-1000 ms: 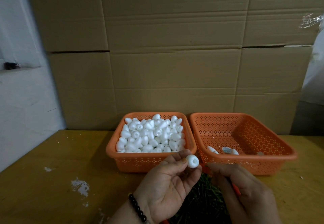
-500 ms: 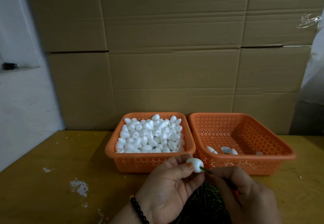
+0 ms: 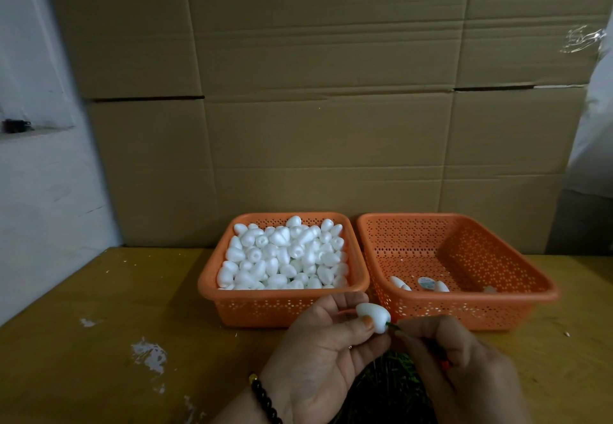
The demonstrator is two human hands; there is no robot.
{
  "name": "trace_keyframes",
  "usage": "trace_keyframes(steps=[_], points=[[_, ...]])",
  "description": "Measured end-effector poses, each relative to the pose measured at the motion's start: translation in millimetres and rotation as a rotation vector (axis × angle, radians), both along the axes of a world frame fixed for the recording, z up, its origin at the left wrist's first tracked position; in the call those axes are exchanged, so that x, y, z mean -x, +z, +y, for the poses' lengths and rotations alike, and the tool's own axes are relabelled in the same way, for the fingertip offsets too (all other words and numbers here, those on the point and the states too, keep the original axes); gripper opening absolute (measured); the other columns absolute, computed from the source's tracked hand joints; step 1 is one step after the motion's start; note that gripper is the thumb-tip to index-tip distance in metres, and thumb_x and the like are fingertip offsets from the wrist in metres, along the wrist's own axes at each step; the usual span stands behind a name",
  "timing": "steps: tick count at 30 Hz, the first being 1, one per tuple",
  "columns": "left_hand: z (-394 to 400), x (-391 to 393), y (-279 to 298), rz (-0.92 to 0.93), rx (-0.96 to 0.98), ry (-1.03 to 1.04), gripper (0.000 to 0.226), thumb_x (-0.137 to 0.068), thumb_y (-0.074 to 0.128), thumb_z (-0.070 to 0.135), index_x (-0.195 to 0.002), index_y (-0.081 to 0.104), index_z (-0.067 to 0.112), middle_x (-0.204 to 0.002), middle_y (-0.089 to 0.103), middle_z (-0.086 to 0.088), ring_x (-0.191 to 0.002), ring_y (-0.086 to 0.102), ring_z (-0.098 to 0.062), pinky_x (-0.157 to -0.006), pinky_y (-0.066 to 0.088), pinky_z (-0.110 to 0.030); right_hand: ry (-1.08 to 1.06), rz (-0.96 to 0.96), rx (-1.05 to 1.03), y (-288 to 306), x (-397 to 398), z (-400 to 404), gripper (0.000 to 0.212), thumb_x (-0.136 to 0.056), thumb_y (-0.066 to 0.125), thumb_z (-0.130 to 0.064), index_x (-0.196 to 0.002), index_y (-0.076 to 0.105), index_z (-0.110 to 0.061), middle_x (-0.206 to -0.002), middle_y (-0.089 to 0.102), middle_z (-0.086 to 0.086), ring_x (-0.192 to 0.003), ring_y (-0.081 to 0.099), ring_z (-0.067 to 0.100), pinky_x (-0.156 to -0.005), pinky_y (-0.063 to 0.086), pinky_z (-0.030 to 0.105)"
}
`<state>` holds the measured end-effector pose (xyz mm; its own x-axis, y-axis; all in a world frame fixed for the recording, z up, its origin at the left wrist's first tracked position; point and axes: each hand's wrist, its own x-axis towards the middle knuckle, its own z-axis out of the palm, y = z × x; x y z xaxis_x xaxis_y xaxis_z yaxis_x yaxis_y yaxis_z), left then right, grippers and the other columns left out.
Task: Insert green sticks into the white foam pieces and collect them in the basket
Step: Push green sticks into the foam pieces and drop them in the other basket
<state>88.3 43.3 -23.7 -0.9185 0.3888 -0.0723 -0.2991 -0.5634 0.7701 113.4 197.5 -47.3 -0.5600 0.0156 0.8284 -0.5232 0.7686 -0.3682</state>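
My left hand [image 3: 318,350] pinches a white foam piece [image 3: 374,316] between thumb and fingers, just in front of the two baskets. My right hand [image 3: 457,367] pinches a green stick [image 3: 392,325] whose tip meets the foam piece's lower right side. A dark pile of green sticks [image 3: 388,387] lies on the table under both hands. The left orange basket [image 3: 212,286] is heaped with several white foam pieces [image 3: 285,254]. The right orange basket [image 3: 547,292] holds a few finished foam pieces [image 3: 399,282] near its front wall.
Both baskets stand side by side on a yellow wooden table [image 3: 99,340] with white paint marks. Stacked cardboard boxes [image 3: 315,108] form a wall right behind them. A white wall [image 3: 39,191] borders the left side. A black bead bracelet [image 3: 265,400] circles my left wrist.
My right hand rose from the stick pile with a green stick and brought its tip to the foam piece. My left hand turned the foam piece slightly toward it.
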Motion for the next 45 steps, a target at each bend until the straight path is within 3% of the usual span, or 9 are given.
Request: trace_keyframes(steps=[6,11,13,18,21,24,29,38,45], points=[[0,0,-1,0.019,0.019,0.01,0.038,-0.062,0.064,-0.012,-0.099,0.061,-0.002,-0.086,0.068,-0.022,-0.072,0.07,-0.025,-0.061,0.058,-0.031,0.01,-0.031,-0.004,0,0,0,0.011,-0.063,0.072,-0.017,-0.074,0.069,-0.019,-0.067,0.068,-0.014,-0.068,0.062,-0.003,-0.064,0.042,-0.001],[1,-1,-2,0.023,0.03,0.016,0.037,-0.061,0.064,-0.012,-0.096,0.062,-0.001,-0.086,0.069,-0.021,-0.072,0.07,-0.025,-0.061,0.058,-0.031,0.0,-0.026,-0.017,0,-1,1,0.008,-0.073,0.077,-0.016,-0.075,0.07,-0.019,-0.068,0.069,-0.013,-0.057,0.062,-0.005,-0.055,0.049,0.011],[1,-1,-2,0.021,0.033,0.021,0.036,-0.061,0.065,-0.011,-0.095,0.063,0.0,-0.086,0.069,-0.021,-0.073,0.07,-0.025,-0.061,0.058,-0.031,0.001,-0.03,-0.01,0,-1,0,0.008,-0.074,0.077,-0.016,-0.075,0.07,-0.021,-0.067,0.069,-0.013,-0.058,0.062,-0.005,-0.056,0.047,0.008],[2,-1,-2,0.002,0.03,0.027,0.036,-0.062,0.065,-0.01,-0.097,0.063,-0.001,-0.087,0.069,-0.021,-0.074,0.07,-0.026,-0.062,0.058,-0.032,0.026,-0.088,-0.004,1,-2,0,0.03,-0.062,0.084,-0.005,-0.081,0.07,-0.025,-0.072,0.069,-0.016,-0.069,0.062,-0.008,-0.068,0.043,-0.001],[0,0,-2,-0.001,0.043,0.022,0.039,-0.065,0.065,-0.007,-0.103,0.064,0.001,-0.091,0.07,-0.019,-0.075,0.07,-0.024,-0.063,0.058,-0.033,0.046,-0.123,-0.019,3,-4,-3,0.042,-0.062,0.085,-0.007,-0.096,0.067,-0.024,-0.08,0.067,-0.023,-0.079,0.056,-0.021,-0.083,0.028,-0.01],[-3,1,0,-0.025,0.011,0.008,0.036,-0.067,0.063,-0.004,-0.102,0.069,0.002,-0.091,0.07,-0.017,-0.073,0.068,-0.022,-0.06,0.057,-0.032,0.087,-0.205,0.06,3,-5,-2,0.06,-0.058,0.086,-0.006,-0.109,0.063,-0.025,-0.082,0.068,-0.029,-0.08,0.06,-0.02,-0.078,0.039,-0.004],[-10,4,5,-0.07,-0.081,-0.041,0.025,-0.072,0.063,-0.003,-0.094,0.075,0.0,-0.09,0.069,-0.02,-0.07,0.068,-0.025,-0.059,0.058,-0.031,0.104,-0.192,0.057,2,-4,0,0.071,-0.056,0.087,0.0,-0.107,0.056,-0.038,-0.083,0.066,-0.024,-0.079,0.062,-0.014,-0.076,0.043,0.0],[-13,9,3,-0.137,-0.168,-0.032,0.03,-0.068,0.062,-0.012,-0.097,0.071,-0.009,-0.093,0.068,-0.023,-0.071,0.07,-0.025,-0.057,0.059,-0.029,0.147,-0.23,-0.013,-2,2,3,0.05,-0.06,0.084,-0.001,-0.087,0.062,-0.035,-0.082,0.063,-0.017,-0.074,0.062,-0.006,-0.064,0.05,0.016],[-14,11,1,-0.16,-0.201,0.006,0.042,-0.074,0.067,0.001,-0.115,0.061,-0.004,-0.09,0.066,-0.022,-0.069,0.068,-0.023,-0.056,0.058,-0.03,0.132,-0.241,-0.047,-4,2,3,0.049,-0.061,0.085,-0.006,-0.088,0.059,-0.039,-0.083,0.062,-0.016,-0.071,0.063,-0.005,-0.063,0.05,0.02]])
